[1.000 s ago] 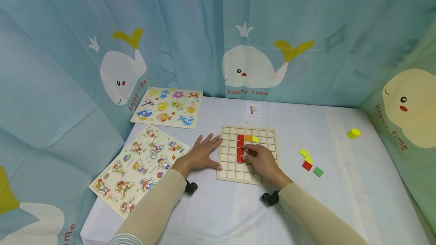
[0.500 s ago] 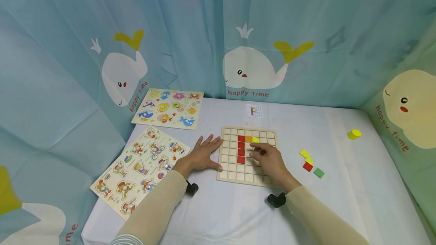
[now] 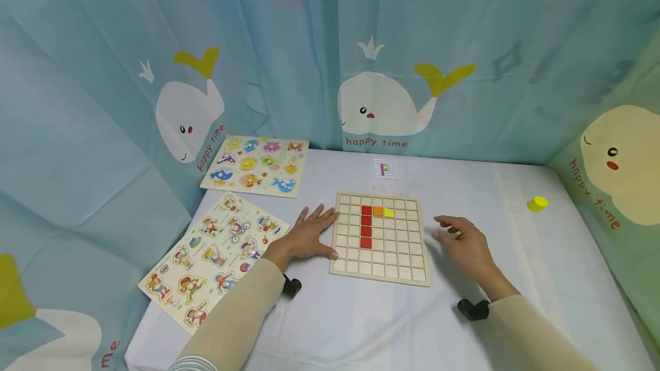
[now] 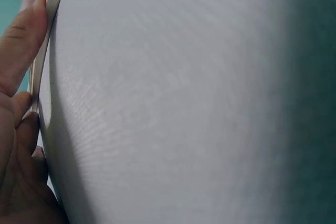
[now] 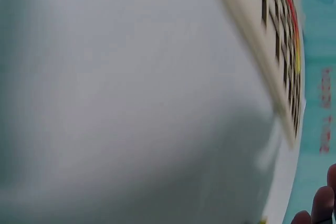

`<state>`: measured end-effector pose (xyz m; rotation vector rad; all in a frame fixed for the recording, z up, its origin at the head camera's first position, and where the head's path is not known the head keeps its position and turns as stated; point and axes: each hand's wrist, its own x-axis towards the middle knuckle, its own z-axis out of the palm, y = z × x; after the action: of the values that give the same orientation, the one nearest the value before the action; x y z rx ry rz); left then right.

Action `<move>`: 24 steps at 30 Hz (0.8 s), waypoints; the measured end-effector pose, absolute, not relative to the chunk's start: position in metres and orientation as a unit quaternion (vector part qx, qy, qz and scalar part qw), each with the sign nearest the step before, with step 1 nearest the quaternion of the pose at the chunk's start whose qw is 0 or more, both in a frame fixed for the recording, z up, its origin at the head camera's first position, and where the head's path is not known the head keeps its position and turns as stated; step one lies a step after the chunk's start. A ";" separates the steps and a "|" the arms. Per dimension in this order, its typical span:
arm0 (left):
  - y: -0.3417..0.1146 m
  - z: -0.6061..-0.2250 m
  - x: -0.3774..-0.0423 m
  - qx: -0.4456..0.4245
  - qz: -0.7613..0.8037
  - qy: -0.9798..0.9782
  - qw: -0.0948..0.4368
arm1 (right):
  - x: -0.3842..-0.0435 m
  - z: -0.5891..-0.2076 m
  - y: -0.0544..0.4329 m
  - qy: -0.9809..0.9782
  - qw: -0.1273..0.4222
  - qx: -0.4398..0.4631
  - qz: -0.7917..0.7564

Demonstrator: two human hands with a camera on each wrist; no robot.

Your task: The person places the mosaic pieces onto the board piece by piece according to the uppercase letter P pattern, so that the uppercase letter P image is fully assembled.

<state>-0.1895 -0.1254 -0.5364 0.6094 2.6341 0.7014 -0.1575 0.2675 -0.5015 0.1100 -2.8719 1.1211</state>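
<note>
A wooden grid board (image 3: pixel 404 259) lies on the table in the head view. Set in its cells are a column of several red square tiles (image 3: pixel 366 231), an orange tile (image 3: pixel 378 211) and a yellow tile with a rounded corner (image 3: pixel 389 213). With fingers spread, my left hand (image 3: pixel 306 237) rests at the board's left edge; its thumb (image 4: pixel 23 38) touches that edge in the left wrist view. My right hand (image 3: pixel 466 248) is right of the board, fingers loosely bent and holding nothing visible. A bit of loose yellow tile (image 3: pixel 458 235) shows between its fingers; the other loose tiles are hidden behind it.
A small pattern card (image 3: pixel 385 169) lies behind the board. Two picture puzzles, one with sea animals (image 3: pixel 255 165) and one with cartoon figures (image 3: pixel 211 256), lie on the left. A yellow cylinder (image 3: pixel 538 204) stands at far right, near the printed curtain (image 3: pixel 289 44).
My right hand has left the red tiles on the board and moved right, over the loose tiles. My left hand has stayed at the board's left edge.
</note>
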 end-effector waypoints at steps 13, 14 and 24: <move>-0.126 -0.539 -0.190 0.215 0.251 0.928 0.171 | -0.137 -0.513 0.330 -0.948 -0.025 0.017 0.317; -0.126 -0.539 -0.190 0.216 0.251 0.928 0.170 | -0.136 -0.514 0.332 -0.948 -0.034 0.013 0.317; -0.126 -0.538 -0.190 0.214 0.246 0.930 0.170 | -0.133 -0.525 0.342 -0.956 -0.049 -0.012 0.290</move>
<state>-0.1897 -0.1257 -0.5383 0.6089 2.6418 0.6998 -0.1327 0.3420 -0.5246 -0.0373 -3.0993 0.9414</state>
